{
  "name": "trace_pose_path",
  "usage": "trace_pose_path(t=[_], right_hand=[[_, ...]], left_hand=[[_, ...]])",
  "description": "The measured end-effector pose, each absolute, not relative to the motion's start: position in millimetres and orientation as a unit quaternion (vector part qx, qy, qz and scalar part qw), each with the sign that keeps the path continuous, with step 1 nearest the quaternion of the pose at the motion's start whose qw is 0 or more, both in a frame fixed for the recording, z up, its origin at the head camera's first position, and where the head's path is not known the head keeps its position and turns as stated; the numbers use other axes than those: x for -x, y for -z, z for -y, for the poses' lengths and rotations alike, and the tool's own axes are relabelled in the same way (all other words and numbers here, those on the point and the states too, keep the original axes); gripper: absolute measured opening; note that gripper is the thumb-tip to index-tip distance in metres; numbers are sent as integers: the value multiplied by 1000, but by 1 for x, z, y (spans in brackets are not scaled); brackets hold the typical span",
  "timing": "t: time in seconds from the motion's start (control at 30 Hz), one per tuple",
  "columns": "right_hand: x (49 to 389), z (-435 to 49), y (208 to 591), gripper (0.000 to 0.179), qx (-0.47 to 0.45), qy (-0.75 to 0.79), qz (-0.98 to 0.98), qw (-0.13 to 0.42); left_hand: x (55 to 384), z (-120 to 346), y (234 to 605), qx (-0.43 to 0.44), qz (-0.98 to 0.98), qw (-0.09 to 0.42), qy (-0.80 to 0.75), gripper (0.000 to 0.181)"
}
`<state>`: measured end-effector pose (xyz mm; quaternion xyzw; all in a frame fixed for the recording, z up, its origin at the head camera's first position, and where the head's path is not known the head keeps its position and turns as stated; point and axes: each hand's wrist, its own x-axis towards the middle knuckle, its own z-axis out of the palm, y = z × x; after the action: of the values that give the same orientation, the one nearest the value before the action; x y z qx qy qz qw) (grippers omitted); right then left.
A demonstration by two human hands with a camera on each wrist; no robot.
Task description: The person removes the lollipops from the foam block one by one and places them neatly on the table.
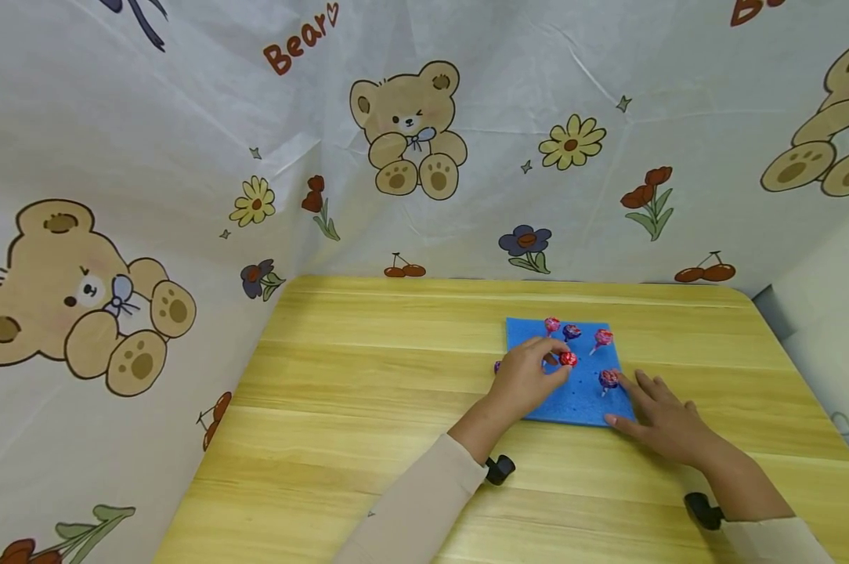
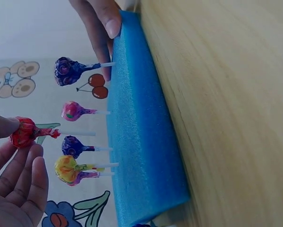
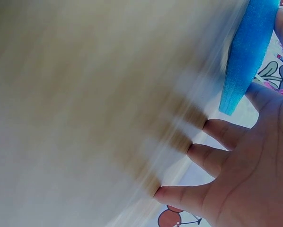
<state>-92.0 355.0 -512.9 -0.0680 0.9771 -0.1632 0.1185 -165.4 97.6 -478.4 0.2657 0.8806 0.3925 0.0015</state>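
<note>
My left hand (image 1: 526, 374) pinches a red-wrapped lollipop (image 2: 23, 132) by its head, thumb on one side and fingers on the other. Its white stick points at the blue foam block (image 1: 587, 407), with a small gap between tip and foam in the left wrist view. Upright in the foam stand a purple lollipop (image 2: 68, 71), a pink lollipop (image 2: 71, 111), a dark blue lollipop (image 2: 72, 146) and a yellow lollipop (image 2: 66, 168). My right hand (image 1: 667, 423), fingers extended, steadies the block's right side; three fingertips touch the tabletop in the right wrist view.
Another purple lollipop (image 1: 497, 366) lies by the block's left edge, mostly hidden by my left hand. Small dark holes dot the foam top. Under everything is a wood-grain table (image 1: 312, 439); a white cloth with printed bears (image 1: 410, 133) hangs behind and to the left.
</note>
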Motion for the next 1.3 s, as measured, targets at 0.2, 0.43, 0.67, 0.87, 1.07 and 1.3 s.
trace_pose_path(t=[0.2, 0.43, 0.67, 0.87, 1.07, 1.3], right_hand=[[93, -355, 513, 89, 66, 165, -976, 124], [94, -356, 512, 89, 63, 170, -975, 129], [94, -357, 512, 90, 60, 172, -974, 134], [93, -359, 515, 89, 65, 181, -973, 129], [93, -358, 516, 89, 68, 182, -973, 127], [92, -358, 516, 89, 69, 185, -972, 126]], left_hand=[[164, -95, 473, -265, -877, 3, -400, 19], [162, -89, 468, -265, -871, -8, -414, 23], [162, -81, 469, -255, -862, -12, -437, 22], [161, -72, 472, -233, -845, -4, -482, 24], [162, -61, 474, -206, -821, 15, -532, 22], [164, -45, 478, -187, -804, 8, -564, 22]])
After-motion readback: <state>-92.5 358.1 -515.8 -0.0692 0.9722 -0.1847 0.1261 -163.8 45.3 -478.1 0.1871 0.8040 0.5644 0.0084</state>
